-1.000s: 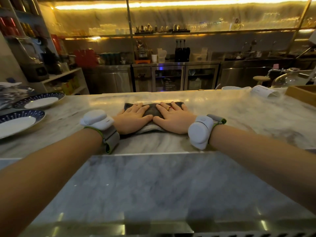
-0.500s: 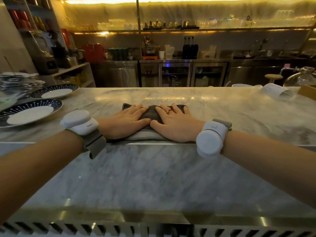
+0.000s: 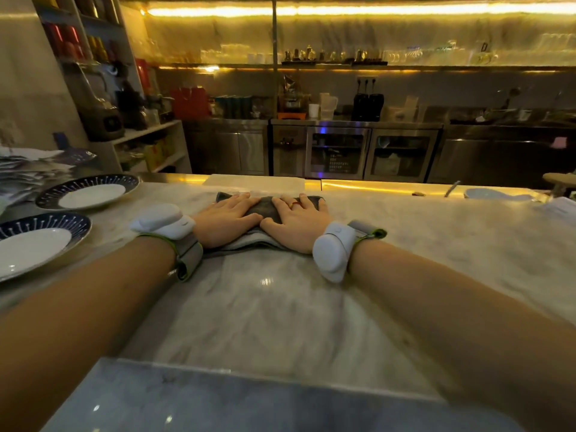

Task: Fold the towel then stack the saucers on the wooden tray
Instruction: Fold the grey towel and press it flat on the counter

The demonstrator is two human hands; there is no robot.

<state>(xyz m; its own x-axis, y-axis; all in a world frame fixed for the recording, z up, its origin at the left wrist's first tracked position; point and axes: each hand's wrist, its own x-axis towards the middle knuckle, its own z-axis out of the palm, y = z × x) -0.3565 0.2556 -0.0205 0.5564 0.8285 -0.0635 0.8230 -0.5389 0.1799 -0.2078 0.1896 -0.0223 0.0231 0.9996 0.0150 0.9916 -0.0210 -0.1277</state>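
A dark grey towel (image 3: 267,206), folded into a small pad, lies on the marble counter (image 3: 268,307) straight ahead. My left hand (image 3: 225,219) and my right hand (image 3: 297,220) press flat on it side by side, fingers spread, covering most of it. Two saucers with dark blue patterned rims and white centres sit at the left: one near (image 3: 34,243), one farther back (image 3: 88,192). The wooden tray is out of view.
A stack of papers or cloths (image 3: 28,173) lies at the far left behind the saucers. A pale dish (image 3: 495,194) and a white paper (image 3: 558,207) rest at the counter's far right. Steel cabinets and shelves stand beyond the counter.
Both hands stay flat on the towel. The camera has turned left and tilted, so the saucers show more fully and the wooden tray at the right has left the frame.
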